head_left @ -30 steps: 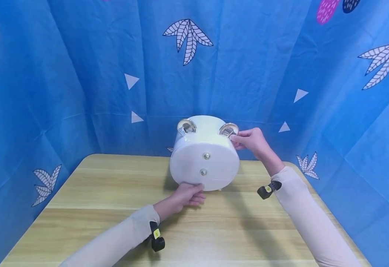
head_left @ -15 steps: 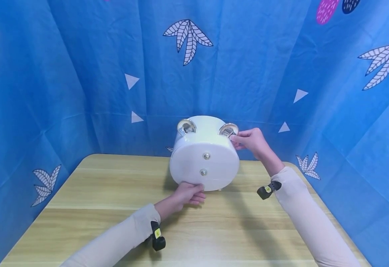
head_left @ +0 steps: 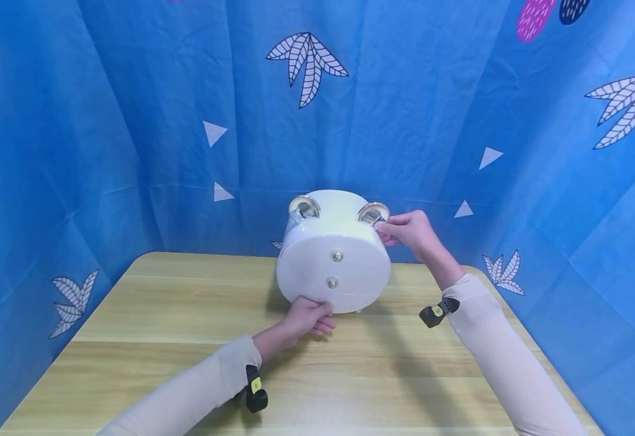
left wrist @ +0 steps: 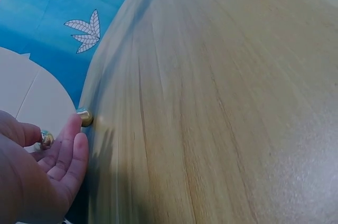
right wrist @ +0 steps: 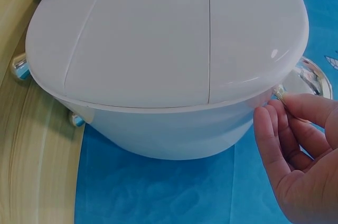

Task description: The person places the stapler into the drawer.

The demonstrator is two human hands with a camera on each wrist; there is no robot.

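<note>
Plainly, hands pinch fittings on white case; yellow wrist labels illegible.

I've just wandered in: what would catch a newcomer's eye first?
Probably the glossy white rounded box at the back of the pale wooden table, topped by two shiny round metallic ears. The bare left hand pinches its lowest front gold knob; the bare right hand pinches the right ear's stem. Behind hangs a blue leaf-printed curtain.
</note>
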